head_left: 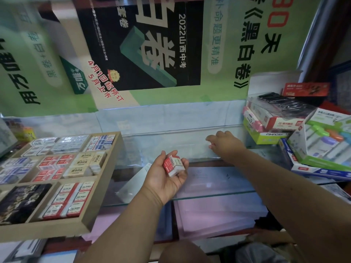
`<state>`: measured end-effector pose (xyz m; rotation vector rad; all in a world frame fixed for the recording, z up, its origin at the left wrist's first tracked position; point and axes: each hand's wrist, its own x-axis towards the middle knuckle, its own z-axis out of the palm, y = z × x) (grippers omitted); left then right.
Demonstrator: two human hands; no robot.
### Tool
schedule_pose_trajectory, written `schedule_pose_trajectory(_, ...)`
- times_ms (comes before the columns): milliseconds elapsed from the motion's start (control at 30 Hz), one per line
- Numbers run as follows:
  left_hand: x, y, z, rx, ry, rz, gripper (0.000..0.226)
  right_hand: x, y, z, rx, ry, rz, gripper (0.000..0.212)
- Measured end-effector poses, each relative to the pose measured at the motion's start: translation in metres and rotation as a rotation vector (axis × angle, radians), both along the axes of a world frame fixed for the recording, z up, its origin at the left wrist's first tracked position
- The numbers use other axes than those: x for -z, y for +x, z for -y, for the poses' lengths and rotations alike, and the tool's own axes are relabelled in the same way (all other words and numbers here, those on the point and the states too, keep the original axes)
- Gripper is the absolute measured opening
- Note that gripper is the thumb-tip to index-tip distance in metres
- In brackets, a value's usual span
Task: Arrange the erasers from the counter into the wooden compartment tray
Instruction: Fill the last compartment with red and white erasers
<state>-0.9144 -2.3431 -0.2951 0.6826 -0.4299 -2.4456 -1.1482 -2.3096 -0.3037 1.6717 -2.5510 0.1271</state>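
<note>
Your left hand [167,175] lies palm up over the glass counter [209,179], fingers curled around a small stack of red-and-white erasers [173,165]; a barcode shows on one wrapper, other print too small to read. Your right hand [225,144] reaches forward to the counter near the stacked boxes, fingers bent down at the glass; something small and red-white shows at the fingertips, but you cannot tell whether it is gripped.

The wooden compartment tray [106,168] sits at left, just beside the left hand. Its compartments hold blue-and-white, red-and-white and cream-wrapped erasers in rows; one near-left compartment holds dark packets.

At right, a green box [266,137] reads "AIHAO"; a red-and-white box [281,121] above it reads "2B". The black poster [144,44] behind reads "2022山西中考" and "4月1日起预订 5月上市".
</note>
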Motion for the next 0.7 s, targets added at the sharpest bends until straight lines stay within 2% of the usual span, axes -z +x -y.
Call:
schedule_pose_trajectory(67, -0.001, 0.000, 0.001, -0.001, -0.001, -0.008, 0.035, 0.002, 0.003, 0.001, -0.026, -0.038, 0.014, 0.038)
schedule_pose_trajectory(133, 0.000, 0.001, 0.002, -0.001, -0.004, -0.006, 0.034, 0.000, 0.006, -0.001, -0.019, -0.096, 0.121, 0.037)
schedule_pose_trajectory(233, 0.000, 0.000, 0.001, -0.007, -0.017, -0.001, 0.033, -0.018, 0.026, -0.007, -0.049, -0.306, 0.519, 0.028)
schedule_pose_trajectory(300, -0.002, 0.000, -0.002, -0.020, -0.021, -0.012, 0.034, -0.037, 0.055, -0.010, -0.159, -0.386, 0.678, 0.023)
schedule_pose_trajectory(367, -0.005, -0.001, -0.006, -0.043, -0.028, -0.023, 0.038, -0.051, 0.088, -0.012, -0.307, -0.366, 0.703, 0.023)
schedule_pose_trajectory(433, -0.007, 0.001, -0.012, -0.060, -0.074, -0.030, 0.046, -0.053, 0.115, -0.014, -0.392, -0.312, 0.618, 0.028)
schedule_pose_trajectory(533, -0.010, 0.009, -0.020, -0.082, -0.110, -0.014, 0.058, -0.045, 0.137, -0.016, -0.388, -0.266, 0.498, 0.041)
schedule_pose_trajectory(600, -0.013, 0.018, -0.024, -0.100, -0.089, -0.008, 0.051, -0.043, 0.146, -0.019, -0.380, -0.290, 0.556, 0.047)
schedule_pose_trajectory(700, -0.014, 0.032, -0.030, -0.133, -0.098, 0.018, 0.033, -0.044, 0.163, -0.025, -0.367, -0.364, 0.669, 0.045)
